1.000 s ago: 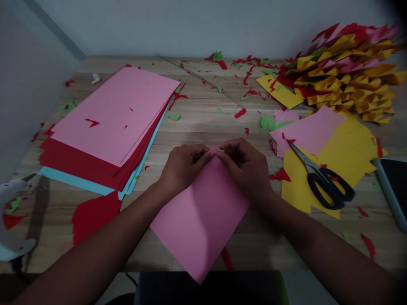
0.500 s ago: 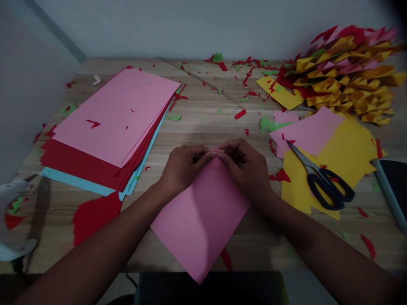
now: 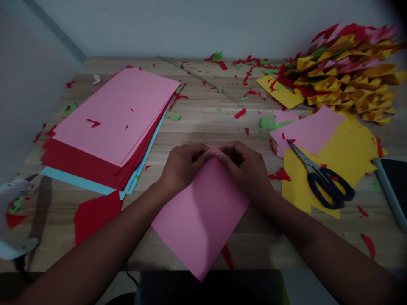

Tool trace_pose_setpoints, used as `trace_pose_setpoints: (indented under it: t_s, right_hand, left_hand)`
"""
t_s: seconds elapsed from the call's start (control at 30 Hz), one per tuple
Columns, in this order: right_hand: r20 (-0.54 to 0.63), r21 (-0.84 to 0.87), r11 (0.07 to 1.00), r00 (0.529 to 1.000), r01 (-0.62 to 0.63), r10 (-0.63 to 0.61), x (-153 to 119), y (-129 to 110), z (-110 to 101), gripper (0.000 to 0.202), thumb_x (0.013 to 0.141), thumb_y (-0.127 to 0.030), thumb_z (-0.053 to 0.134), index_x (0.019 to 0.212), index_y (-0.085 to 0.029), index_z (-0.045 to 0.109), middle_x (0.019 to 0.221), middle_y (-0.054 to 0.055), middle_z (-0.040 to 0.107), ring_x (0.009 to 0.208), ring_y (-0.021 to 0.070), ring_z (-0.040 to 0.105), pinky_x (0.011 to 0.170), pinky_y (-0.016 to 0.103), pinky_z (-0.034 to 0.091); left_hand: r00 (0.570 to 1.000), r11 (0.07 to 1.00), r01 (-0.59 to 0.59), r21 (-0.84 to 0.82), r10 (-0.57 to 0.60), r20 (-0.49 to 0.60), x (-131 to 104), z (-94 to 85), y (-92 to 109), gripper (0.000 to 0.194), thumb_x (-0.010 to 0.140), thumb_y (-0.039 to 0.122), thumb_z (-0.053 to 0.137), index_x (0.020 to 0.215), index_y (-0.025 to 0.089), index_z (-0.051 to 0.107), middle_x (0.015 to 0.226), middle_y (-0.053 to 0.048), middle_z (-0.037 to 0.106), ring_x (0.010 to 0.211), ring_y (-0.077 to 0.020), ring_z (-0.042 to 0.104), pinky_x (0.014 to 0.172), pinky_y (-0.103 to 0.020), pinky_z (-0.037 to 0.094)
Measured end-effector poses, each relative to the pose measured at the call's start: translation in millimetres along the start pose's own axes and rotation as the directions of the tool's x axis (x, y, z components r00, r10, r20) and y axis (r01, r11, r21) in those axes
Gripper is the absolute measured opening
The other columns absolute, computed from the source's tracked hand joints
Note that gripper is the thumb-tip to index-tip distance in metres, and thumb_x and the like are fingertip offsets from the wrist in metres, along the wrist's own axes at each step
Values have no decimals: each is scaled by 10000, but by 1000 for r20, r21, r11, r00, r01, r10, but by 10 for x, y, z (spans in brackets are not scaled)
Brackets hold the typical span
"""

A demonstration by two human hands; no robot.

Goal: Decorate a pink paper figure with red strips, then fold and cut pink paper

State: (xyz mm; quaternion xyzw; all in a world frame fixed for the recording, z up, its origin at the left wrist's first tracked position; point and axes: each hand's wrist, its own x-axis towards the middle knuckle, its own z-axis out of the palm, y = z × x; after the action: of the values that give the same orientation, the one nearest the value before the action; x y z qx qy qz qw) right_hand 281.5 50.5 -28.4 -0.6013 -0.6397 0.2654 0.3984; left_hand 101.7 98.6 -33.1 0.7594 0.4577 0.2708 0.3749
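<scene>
A sheet of pink paper (image 3: 203, 212) lies in front of me, turned cornerwise, with its near corner over the table's front edge. My left hand (image 3: 186, 163) pinches the sheet at its far corner, thumb against fingertips. Right beside it, my right hand (image 3: 246, 163) pinches the same corner, and the two thumbs almost meet. A little pink shows between the fingertips; how the corner is bent there is hidden by the fingers.
A stack of pink, red and blue paper (image 3: 117, 114) lies at left, a glue gun (image 3: 15, 216) near the left edge. Scissors (image 3: 327, 178) rest on yellow paper (image 3: 295, 186) at right, beside a phone (image 3: 394, 186). Folded paper pieces (image 3: 352, 72) are piled behind. Scraps litter the wooden table (image 3: 197, 123).
Both hands keep their pinch on the far corner. The right hand's fingers have shifted slightly, and a bit more pink shows between the fingertips.
</scene>
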Motion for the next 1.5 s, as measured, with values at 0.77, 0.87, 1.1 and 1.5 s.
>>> trace_pose_setpoints:
  t_s: [0.77,0.87,1.1,1.5]
  right_hand:
    - [-82,-7,1000,996,-26,25,88,86,-142,241,895,-399,671,722,-233,645,659,-4,650,587,160,553,554,306,419]
    - [-89,-13,999,995,-37,36,84,82,-133,224,883,-365,675,708,-230,644,645,-7,638,576,147,543,537,293,405]
    - [-157,-259,963,980,79,-123,69,39,-160,148,911,-334,641,1000,-228,693,974,81,722,857,241,659,791,407,529]
    - [443,-583,748,896,316,-33,-831,-47,-7,899,969,-656,423,1594,-34,247,1671,262,172,1565,391,107,1240,607,180]
  left_hand:
    - [952,981,110,-157,-59,302,-11,-412,92,454,973,484,501,676,169,636,578,16,485,518,-95,426,478,-250,302]
    - [949,996,36,-85,-7,316,3,-396,97,368,932,451,557,714,174,665,610,16,511,562,-108,428,507,-269,284]
    - [994,967,-35,250,9,105,36,-225,17,318,926,384,546,724,184,687,621,3,589,585,-136,482,556,-291,289]
    - [998,823,-60,565,54,27,-23,-107,-13,367,1007,397,447,942,172,729,904,-96,762,846,-259,684,724,-336,384]
